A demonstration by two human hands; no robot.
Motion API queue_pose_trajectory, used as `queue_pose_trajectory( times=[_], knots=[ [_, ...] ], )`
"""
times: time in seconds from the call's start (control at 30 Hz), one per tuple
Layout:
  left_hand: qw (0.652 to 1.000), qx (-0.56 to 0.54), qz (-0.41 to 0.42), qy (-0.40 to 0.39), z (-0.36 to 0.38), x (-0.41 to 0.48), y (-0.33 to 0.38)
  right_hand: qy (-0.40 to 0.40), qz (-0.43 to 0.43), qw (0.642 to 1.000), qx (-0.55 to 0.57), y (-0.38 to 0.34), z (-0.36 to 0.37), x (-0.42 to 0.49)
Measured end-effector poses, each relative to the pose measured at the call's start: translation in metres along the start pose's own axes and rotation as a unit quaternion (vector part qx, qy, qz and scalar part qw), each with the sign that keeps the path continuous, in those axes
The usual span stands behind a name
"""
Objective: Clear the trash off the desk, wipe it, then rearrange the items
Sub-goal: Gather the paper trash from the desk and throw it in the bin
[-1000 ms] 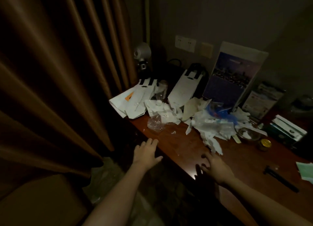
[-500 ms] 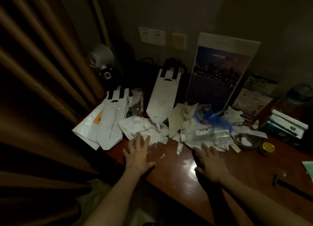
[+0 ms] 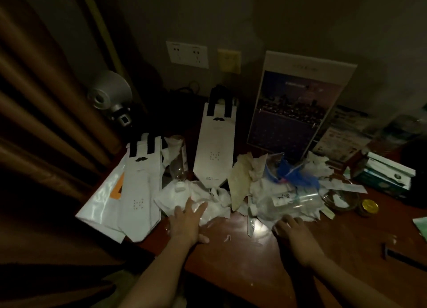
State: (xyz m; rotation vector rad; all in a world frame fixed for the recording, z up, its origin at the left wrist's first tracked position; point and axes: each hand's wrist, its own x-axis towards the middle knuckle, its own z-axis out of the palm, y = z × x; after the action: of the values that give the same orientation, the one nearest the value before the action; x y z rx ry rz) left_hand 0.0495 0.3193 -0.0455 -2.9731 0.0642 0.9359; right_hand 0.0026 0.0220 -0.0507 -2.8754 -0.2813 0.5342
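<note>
L hand (image 3: 187,222) fingers lay spread on crumpled white paper-and-plastic trash pile (image 3: 258,176); R hand (image 3: 294,232) fingers, loose, touched pile's near edge, held nothing.

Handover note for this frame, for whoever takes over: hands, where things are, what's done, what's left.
Left hand: open, fingers spread on a crumpled clear wrapper at the front left of the desk.
Right hand: open, at the near edge of the tissue pile, beside a lying clear bottle.
Left paper bag and rear paper bag lie flat; the glass bowl and gold-lidded jar sit right of the pile.
Done: nothing cleared.
Left: bin trash, wipe, rearrange.
</note>
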Motion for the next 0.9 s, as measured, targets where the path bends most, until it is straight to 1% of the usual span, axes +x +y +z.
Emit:
queue_pose_trajectory(
  times=[0.07,0.17,0.27,0.33,0.43,0.5,0.57,0.6,0.67,0.7,0.8,0.83,0.9],
  knots=[
    [0.999,-0.009,0.013,0.029,-0.002,0.003,-0.001,-0.011,0.009,1.0,0.003,-0.003,0.001,-0.003],
    [0.999,-0.024,0.041,0.026,-0.001,0.005,-0.001,-0.025,0.015,0.999,0.016,-0.011,-0.004,-0.003],
    [0.996,0.004,0.074,0.05,-0.005,0.006,-0.003,-0.021,0.025,0.998,0.06,-0.013,-0.015,0.005],
    [0.992,0.026,0.094,0.077,-0.011,0.008,-0.003,0.014,0.024,0.997,0.07,-0.011,-0.028,0.012],
    [0.986,0.005,0.117,0.121,-0.02,0.008,0.003,0.101,0.042,0.989,0.099,-0.01,-0.051,0.023],
    [0.98,0.007,0.143,0.138,-0.023,0.007,0.008,0.118,0.051,0.987,0.094,-0.011,-0.06,0.026],
    [0.976,0.034,0.17,0.13,-0.02,0.006,0.011,0.11,0.046,0.989,0.09,-0.013,-0.056,0.022],
    [0.976,0.041,0.173,0.122,-0.018,0.007,0.011,0.094,0.043,0.991,0.089,-0.014,-0.052,0.016],
    [0.982,0.038,0.159,0.097,-0.013,0.009,0.009,0.067,0.046,0.993,0.082,-0.015,-0.04,0.005],
    [0.986,0.035,0.146,0.078,-0.01,0.01,0.008,0.066,0.055,0.992,0.089,-0.015,-0.034,0.0],
    [0.995,0.008,0.102,0.009,-0.006,0.014,0.01,0.059,0.104,0.983,0.136,-0.011,-0.026,-0.006],
    [0.995,-0.001,0.095,0.0,-0.006,0.016,0.012,0.052,0.118,0.982,0.139,-0.009,-0.025,-0.005],
    [0.995,0.001,0.093,0.021,-0.005,0.018,0.014,0.041,0.138,0.979,0.147,-0.005,-0.025,0.003]
  ],
)
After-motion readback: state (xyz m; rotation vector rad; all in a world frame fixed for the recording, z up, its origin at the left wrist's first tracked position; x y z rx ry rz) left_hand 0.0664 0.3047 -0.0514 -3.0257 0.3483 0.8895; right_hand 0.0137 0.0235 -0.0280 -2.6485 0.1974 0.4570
